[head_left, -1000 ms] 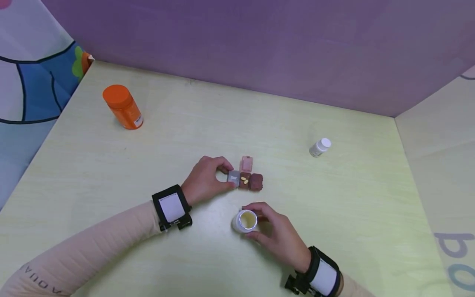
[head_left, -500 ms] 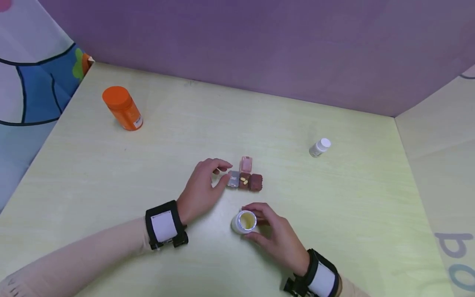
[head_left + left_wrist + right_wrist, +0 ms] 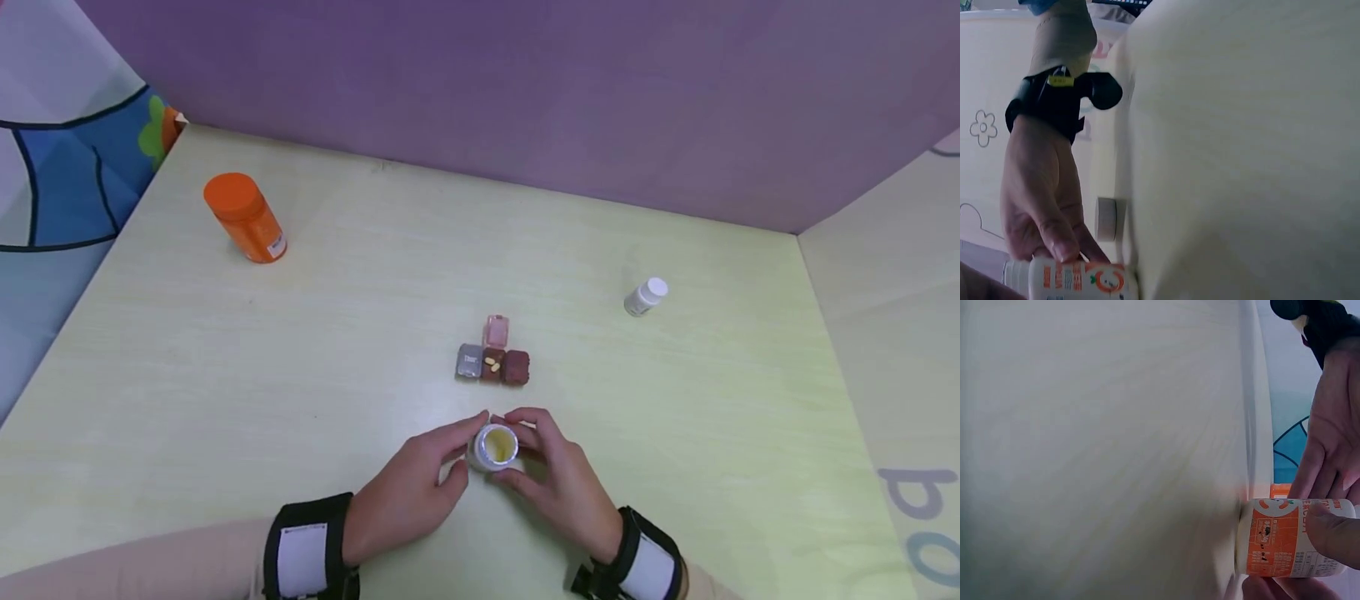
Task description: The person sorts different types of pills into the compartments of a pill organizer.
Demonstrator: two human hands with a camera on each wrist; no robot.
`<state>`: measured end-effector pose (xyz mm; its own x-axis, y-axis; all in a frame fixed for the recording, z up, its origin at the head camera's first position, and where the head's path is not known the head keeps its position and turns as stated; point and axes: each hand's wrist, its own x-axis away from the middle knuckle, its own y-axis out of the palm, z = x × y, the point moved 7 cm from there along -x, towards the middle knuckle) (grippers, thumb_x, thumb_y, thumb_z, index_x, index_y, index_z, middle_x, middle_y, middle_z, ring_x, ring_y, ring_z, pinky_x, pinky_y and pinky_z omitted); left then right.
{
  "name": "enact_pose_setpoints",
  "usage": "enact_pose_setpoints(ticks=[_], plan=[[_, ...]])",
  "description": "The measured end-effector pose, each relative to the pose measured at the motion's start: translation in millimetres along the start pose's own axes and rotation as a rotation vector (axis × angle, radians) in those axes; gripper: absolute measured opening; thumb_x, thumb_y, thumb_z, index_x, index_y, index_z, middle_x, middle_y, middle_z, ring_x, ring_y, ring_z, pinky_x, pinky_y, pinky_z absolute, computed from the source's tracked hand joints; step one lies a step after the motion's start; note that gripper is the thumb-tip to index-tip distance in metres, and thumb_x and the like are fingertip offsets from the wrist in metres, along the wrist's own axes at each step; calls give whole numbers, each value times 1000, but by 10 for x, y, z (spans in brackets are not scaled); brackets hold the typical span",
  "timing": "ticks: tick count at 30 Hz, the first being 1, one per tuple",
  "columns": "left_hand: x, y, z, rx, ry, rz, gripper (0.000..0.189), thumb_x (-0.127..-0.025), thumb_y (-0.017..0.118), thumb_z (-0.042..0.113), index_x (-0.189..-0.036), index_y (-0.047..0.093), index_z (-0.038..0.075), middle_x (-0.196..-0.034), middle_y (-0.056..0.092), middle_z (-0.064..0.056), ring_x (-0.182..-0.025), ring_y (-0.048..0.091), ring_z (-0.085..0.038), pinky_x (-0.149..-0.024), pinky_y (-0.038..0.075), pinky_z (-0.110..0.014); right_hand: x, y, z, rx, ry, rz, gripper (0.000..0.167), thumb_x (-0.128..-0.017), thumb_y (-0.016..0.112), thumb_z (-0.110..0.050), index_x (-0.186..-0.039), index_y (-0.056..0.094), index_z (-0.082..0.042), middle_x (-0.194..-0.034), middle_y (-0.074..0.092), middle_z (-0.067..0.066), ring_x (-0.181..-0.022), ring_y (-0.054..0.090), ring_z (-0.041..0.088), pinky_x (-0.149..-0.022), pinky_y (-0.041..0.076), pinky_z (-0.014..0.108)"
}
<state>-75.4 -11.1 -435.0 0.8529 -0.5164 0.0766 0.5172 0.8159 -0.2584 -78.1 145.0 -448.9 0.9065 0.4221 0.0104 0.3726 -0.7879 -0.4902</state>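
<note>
My right hand (image 3: 562, 487) holds a small white vitamin bottle (image 3: 478, 457) upright on the table, thumb and fingers around its sides. The bottle's mouth is uncapped and shows yellowish contents; its orange and white label (image 3: 1272, 540) faces the right wrist view. Beside it on the left is my left hand (image 3: 408, 492), fingers extended near the rim; whether they touch it I cannot tell. Farther forward lies a small pill box: a grey lid (image 3: 470, 361), a dark red lid (image 3: 517, 367), and between them a compartment with pale tablets (image 3: 492, 364), its pink lid (image 3: 497, 331) folded back.
A large orange bottle (image 3: 255, 229) stands at the back left. Toward the right is a small white-capped bottle (image 3: 646, 297). A purple panel (image 3: 480, 92) borders the table (image 3: 360, 317) at the back. A short pale cylinder (image 3: 1105, 219) shows in the left wrist view.
My left hand has let go of the pill box's grey lid and moved down toward me, to the left side of the white bottle. The right hand keeps its hold.
</note>
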Motion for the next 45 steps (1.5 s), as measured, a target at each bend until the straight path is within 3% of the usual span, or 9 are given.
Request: enact_pose_setpoints(ticks=[2, 5, 9, 17, 23, 29, 35, 45], plan=[[14, 32, 5, 30, 22, -10, 55, -98, 61, -4, -152, 46, -2, -153, 51, -11, -141, 46, -22, -111, 43, -41, 3, 3, 3, 1, 8, 1, 60, -85, 80, 7, -133, 45, -4, -132, 68, 13, -120, 65, 29, -98, 55, 39], [2, 45, -5, 51, 40, 3, 60, -94, 73, 1, -149, 51, 2, -148, 56, -8, -138, 51, -23, -110, 44, -36, 6, 8, 8, -3, 19, 2, 59, -86, 80, 6, -133, 45, -5, -131, 69, 11, -120, 65, 28, -97, 55, 39], [-36, 19, -43, 31, 20, 41, 59, -88, 81, 3, -143, 58, 5, -140, 62, -6, -129, 59, -22, -106, 48, -34, 9, 15, 10, -10, 26, 10, 57, -86, 80, 6, -132, 47, -5, -128, 71, 10, -119, 66, 28, -96, 55, 39], [-111, -19, -93, 17, -7, 49, 48, -87, 82, 3, -133, 66, 6, -130, 68, -5, -119, 65, -20, -97, 54, -33, 12, 39, 23, -16, 42, 28, 54, -85, 80, 7, -129, 51, -4, -126, 71, 13, -118, 67, 29, -95, 56, 36], [-107, -31, -114, 44, -31, 45, 49, -87, 82, 1, -133, 65, 3, -131, 67, -9, -119, 65, -24, -96, 55, -33, 14, -19, -4, -16, 37, 28, 66, -80, 84, 9, -134, 49, -4, -134, 65, 12, -121, 65, 26, -98, 54, 34], [-115, -42, -100, 38, -24, 55, 50, -86, 83, 3, -132, 65, -2, -131, 67, -15, -118, 66, -29, -94, 55, -34, 76, -306, -8, 200, -45, 94, 60, -79, 89, 0, -133, 61, -4, -132, 67, 8, -120, 65, 27, -99, 54, 41], [-130, -36, -101, 45, -41, 36, 52, -86, 83, 3, -133, 64, -2, -131, 67, -15, -114, 69, -27, -94, 56, -34, 199, -501, 71, 391, -121, 84, 53, -77, 92, -8, -126, 70, -7, -126, 68, 3, -118, 64, 22, -97, 55, 42], [-126, -49, -98, 10, -49, 34, 52, -85, 84, 4, -133, 65, -1, -130, 67, -12, -116, 68, -26, -95, 55, -33, 341, -593, 276, 599, 23, 64, 60, -68, 99, -27, -120, 74, -10, -113, 62, 2, -107, 58, 20, -89, 56, 42]])
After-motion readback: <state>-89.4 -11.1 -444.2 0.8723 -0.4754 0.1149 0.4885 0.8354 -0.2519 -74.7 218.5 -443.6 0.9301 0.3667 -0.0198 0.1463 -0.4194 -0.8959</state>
